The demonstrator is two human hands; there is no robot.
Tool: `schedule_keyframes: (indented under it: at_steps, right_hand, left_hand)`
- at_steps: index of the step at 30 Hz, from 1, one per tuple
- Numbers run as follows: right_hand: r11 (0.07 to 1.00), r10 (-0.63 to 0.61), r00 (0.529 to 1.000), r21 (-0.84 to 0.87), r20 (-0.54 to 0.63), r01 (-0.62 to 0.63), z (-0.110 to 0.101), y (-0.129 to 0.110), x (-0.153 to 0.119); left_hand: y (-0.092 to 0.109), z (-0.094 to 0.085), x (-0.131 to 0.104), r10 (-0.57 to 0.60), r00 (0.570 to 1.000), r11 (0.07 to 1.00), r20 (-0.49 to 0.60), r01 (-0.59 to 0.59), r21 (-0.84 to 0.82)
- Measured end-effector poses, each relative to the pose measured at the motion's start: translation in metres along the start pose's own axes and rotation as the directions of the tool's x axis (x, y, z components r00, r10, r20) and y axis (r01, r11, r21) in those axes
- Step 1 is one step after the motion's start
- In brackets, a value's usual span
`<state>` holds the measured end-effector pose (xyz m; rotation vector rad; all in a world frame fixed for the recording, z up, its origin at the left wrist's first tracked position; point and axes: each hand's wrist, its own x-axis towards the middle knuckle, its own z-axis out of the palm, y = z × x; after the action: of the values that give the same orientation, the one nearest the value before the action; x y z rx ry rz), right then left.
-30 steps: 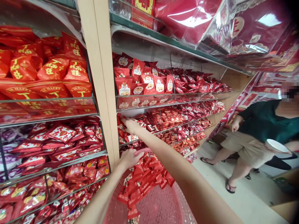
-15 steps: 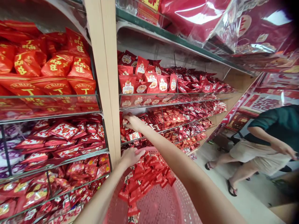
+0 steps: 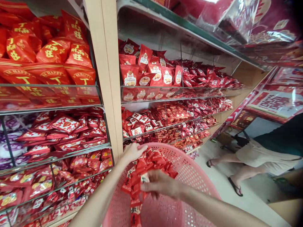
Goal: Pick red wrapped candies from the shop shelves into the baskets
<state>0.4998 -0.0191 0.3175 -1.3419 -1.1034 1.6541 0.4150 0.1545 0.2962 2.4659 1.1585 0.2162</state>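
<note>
A pink perforated plastic basket [image 3: 199,176] stands in front of me, with a pile of small red wrapped candies [image 3: 155,159] along its far and left side. My left hand [image 3: 133,153] is closed around the basket's rim at the far left. Inside the basket, my right hand [image 3: 163,184] is low over the pile, its fingers bent and slightly blurred. Between its thumb and fingers shows a red candy packet [image 3: 145,178] with a white label. Beyond the rim, the nearest shelf bin holds similar red and white packets [image 3: 138,121].
Shelves of red snack packets [image 3: 151,74] rise ahead, behind clear front panels. A wooden post [image 3: 110,78] divides them from bins of larger red bags [image 3: 54,50] at left. At right a person in beige shorts [image 3: 255,157] stands on the pale floor [image 3: 217,183].
My right hand has come back from the shelf bin down into the basket. My left hand stays on the rim. The view has tilted downward, and the person at right has shifted slightly.
</note>
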Motion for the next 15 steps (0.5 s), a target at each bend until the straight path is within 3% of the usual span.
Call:
schedule_keyframes:
  at_steps: [3,5,9,15]
  right_hand:
    - [0.950,0.291,0.957,0.119,-0.012,-0.288,0.011,0.047,0.004]
    - [0.903,0.398,0.917,0.178,0.000,-0.392,0.018,0.064,0.009]
    - [0.877,0.440,0.897,0.194,0.046,-0.440,0.025,0.078,0.018]
    - [0.907,0.420,0.904,0.000,-0.076,-0.422,0.030,0.092,0.027]
  left_hand:
    - [0.000,0.001,0.001,0.004,1.000,1.000,-0.010,-0.004,0.014]
    - [0.001,0.001,0.002,0.016,1.000,1.000,-0.010,-0.016,0.021]
    - [0.000,0.002,0.002,0.014,1.000,1.000,-0.012,-0.014,0.001]
    - [-0.002,0.004,0.004,0.019,0.999,1.000,-0.028,-0.020,-0.017]
